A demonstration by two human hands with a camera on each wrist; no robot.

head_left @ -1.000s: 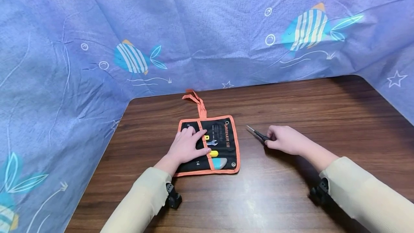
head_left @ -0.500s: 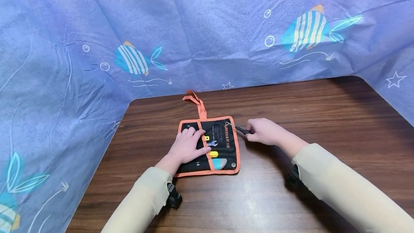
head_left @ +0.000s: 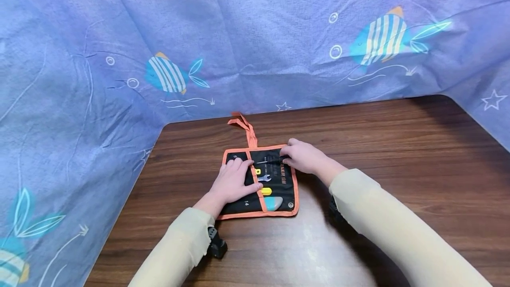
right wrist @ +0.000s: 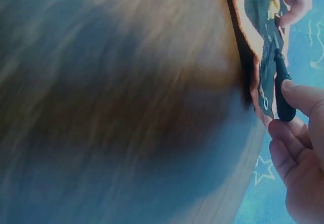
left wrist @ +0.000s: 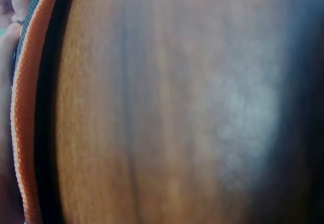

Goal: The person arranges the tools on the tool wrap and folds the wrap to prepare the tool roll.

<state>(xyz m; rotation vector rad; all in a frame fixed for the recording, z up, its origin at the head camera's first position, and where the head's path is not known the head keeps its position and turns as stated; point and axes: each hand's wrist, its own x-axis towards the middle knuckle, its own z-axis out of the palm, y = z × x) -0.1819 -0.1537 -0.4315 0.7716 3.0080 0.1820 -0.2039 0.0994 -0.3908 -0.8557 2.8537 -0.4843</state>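
Observation:
A black tool pouch (head_left: 284,194) with orange edging lies unrolled on the table. My left hand (head_left: 233,183) rests on its left part, thumb and index fingertip at the orange pocket edge. Between thumb and fingers my right hand (head_left: 304,156) holds a small screwdriver (right wrist: 282,85) by its dark handle, over the upper part of the pouch. The shaft points left, its tip close to the pocket edge by the left index finger. From the pockets stick out a small yellow piece (head_left: 258,172), an open-end wrench (head_left: 264,178), a yellow tool end (head_left: 266,191) and a teal-and-grey handle (head_left: 273,203).
An orange tie strap (head_left: 251,136) runs from the pouch's top edge toward the back of the brown wooden table (head_left: 358,132). Behind and at the sides hangs a blue cloth (head_left: 263,34) printed with fish. A black wrist camera (head_left: 217,243) sits under the left sleeve.
My right hand has moved left with the screwdriver, from the bare table beside the pouch to over it. The left hand has stayed in place on the pouch.

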